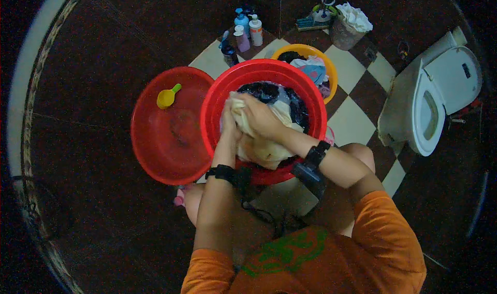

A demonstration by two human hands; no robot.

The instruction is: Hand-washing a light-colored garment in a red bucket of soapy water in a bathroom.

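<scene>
A pale yellow cloth (268, 153) is bunched between my two hands over a red plastic basin (264, 63). My left hand (230, 124) grips it from the left side, and my right hand (261, 116) is closed around it from the right. The cloth's lower part spreads down inside the basin. Behind it, dark wet clothes (264, 92) lie in the same basin, with shiny liquid around them. My fingertips are partly hidden by the cloth.
A second red basin (171, 146) at left holds a yellow dipper (166, 98). Beyond stand a yellow basin of clothes (331, 67), several bottles (242, 41), and a bin (345, 36) with white paper. A white toilet (423, 111) is at right on the checkered tile floor (351, 119).
</scene>
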